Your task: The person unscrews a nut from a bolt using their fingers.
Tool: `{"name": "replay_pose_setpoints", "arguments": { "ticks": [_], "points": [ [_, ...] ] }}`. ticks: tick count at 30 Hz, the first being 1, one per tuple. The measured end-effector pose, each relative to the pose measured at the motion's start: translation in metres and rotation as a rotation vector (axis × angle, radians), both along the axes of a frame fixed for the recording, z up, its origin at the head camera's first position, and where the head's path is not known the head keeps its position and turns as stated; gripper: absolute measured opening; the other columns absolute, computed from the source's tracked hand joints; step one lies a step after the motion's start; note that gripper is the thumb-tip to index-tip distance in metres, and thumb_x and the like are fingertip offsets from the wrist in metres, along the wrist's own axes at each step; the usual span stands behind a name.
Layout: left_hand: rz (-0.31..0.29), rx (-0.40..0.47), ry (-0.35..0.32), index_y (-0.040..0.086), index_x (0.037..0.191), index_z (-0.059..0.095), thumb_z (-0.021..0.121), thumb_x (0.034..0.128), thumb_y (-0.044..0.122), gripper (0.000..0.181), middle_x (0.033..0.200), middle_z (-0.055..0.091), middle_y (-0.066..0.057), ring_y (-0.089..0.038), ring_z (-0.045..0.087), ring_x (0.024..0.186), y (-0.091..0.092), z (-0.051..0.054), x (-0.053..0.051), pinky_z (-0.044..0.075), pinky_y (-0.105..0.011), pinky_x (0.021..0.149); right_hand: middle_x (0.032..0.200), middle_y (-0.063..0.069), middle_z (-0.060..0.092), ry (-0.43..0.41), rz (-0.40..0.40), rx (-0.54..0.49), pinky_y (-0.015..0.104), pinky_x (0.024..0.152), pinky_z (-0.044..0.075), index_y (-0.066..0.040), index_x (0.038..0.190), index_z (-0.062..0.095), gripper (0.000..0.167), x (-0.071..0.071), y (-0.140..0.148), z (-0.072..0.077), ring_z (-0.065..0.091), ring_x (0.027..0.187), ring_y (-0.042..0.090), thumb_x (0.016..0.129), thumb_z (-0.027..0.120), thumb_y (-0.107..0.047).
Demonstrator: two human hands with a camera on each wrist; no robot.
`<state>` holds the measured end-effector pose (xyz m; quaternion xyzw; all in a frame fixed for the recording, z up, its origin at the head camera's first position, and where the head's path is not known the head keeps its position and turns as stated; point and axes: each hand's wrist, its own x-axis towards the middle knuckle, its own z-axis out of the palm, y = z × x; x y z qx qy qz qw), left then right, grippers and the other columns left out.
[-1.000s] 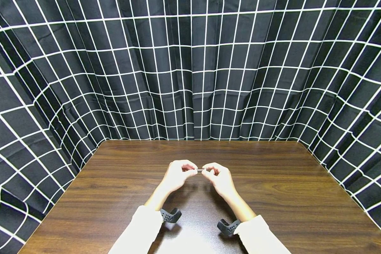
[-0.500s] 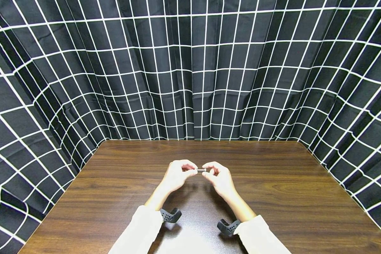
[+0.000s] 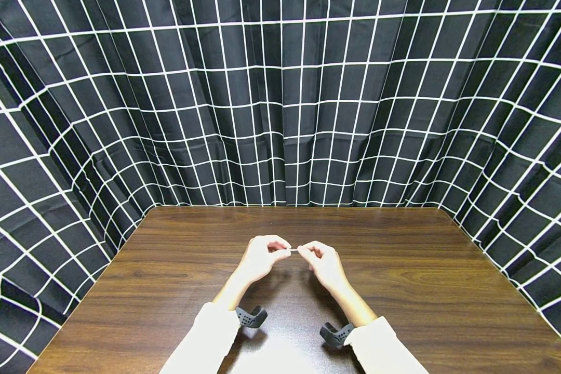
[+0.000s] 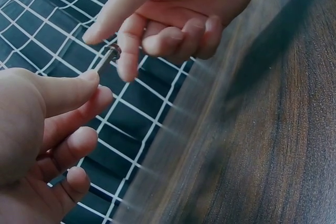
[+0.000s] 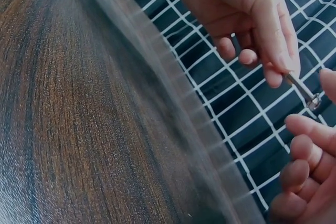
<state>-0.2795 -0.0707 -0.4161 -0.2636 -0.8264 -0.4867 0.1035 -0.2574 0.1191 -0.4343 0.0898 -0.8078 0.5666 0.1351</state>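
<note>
My left hand (image 3: 258, 258) pinches a slim metal bolt (image 4: 106, 61) between thumb and forefinger, its shaft pointing toward my right hand. A small nut-like piece (image 5: 313, 102) sits round the bolt's far end, and threads show beside it in the left wrist view. My right hand (image 3: 326, 264) is at that end, thumb and forefinger either side of the nut-like piece. Gaps show between these fingertips and the piece in the right wrist view. From the head view the right fingers hide that end. Both hands are above the brown wooden table (image 3: 191, 234).
Black curtain (image 3: 280, 104) with a white grid surrounds the table's back and sides. A dark wrist-worn device (image 3: 252, 317) sits at the left sleeve, and a similar device (image 3: 335, 334) at the right one. Light glares off the table's front.
My right thumb and forefinger have moved: half a second ago they stood apart with the bolt's end showing; now the thumb overlaps the forefinger in the head view. The left hand stays still.
</note>
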Motion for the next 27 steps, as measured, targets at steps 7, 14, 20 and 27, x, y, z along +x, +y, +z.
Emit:
{"name": "replay_pose_setpoints", "arguments": {
  "ticks": [7,14,20,27],
  "points": [
    [-0.011,-0.001,0.001,0.012,0.089,0.072,0.075,0.0832,0.011,0.006,0.077,0.071,0.007,-0.006,0.063,0.07,0.001,0.0,0.0,0.049,-0.025,0.066,0.048,0.004,0.048,-0.044,-0.036,0.036,0.028,0.054,0.037,-0.005,0.07,0.069,0.038,0.0,0.0,0.001,0.046,0.048,0.013,0.097,0.058,-0.03],
    [-0.009,-0.019,-0.004,0.014,0.089,0.072,0.075,0.0837,0.012,0.006,0.077,0.071,0.009,-0.006,0.063,0.071,0.001,-0.001,0.0,0.049,-0.026,0.067,0.053,0.007,0.049,-0.007,0.011,0.017,0.026,0.049,0.035,-0.002,0.071,0.066,0.034,0.001,0.001,0.002,0.044,0.049,0.012,0.095,0.061,-0.026],
    [-0.003,-0.016,-0.004,0.014,0.088,0.072,0.075,0.0833,0.013,0.006,0.078,0.071,0.009,-0.005,0.063,0.07,0.0,-0.001,-0.001,0.049,-0.026,0.066,0.053,0.001,0.048,0.011,0.019,-0.007,0.025,0.048,0.034,0.002,0.077,0.066,0.024,0.0,0.0,0.001,0.044,0.048,0.01,0.091,0.066,-0.018],
    [0.001,-0.016,0.003,0.013,0.088,0.072,0.075,0.0833,0.012,0.006,0.078,0.071,0.008,-0.005,0.062,0.07,-0.001,-0.003,-0.003,0.048,-0.025,0.066,0.055,0.012,0.051,-0.029,0.021,-0.035,0.023,0.049,0.033,0.001,0.089,0.069,0.01,0.008,-0.002,0.014,0.044,0.048,0.008,0.088,0.069,-0.009]
  ]
}}
